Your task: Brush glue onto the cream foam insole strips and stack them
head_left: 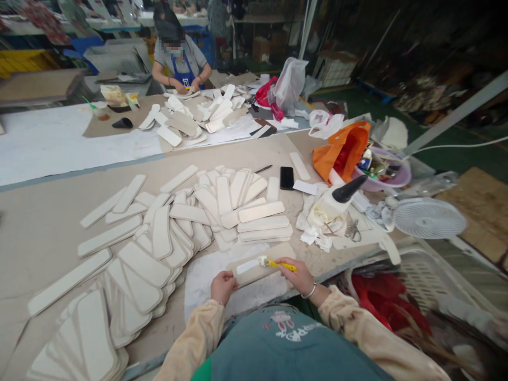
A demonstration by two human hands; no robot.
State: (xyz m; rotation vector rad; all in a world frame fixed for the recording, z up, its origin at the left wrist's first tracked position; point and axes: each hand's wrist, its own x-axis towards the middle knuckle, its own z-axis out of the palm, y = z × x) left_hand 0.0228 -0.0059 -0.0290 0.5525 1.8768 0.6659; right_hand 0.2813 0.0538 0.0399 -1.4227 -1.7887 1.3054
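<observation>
My right hand is closed around the yellow handle of a small brush. White paste clings to the bristles, which touch a flat beige strip lying in front of me. A streak of white paste covers part of this strip. At its left end, my left hand grips the edge between thumb and fingers. Under the strip lies a white paper sheet. Just beyond it are stacked pale strips, and many more pale strips fan out to the left.
A white jug with a black spout stands at the right near scissors. A phone, an orange bag, a purple basin and a fan lie around it. Across the table, a person handles similar strips.
</observation>
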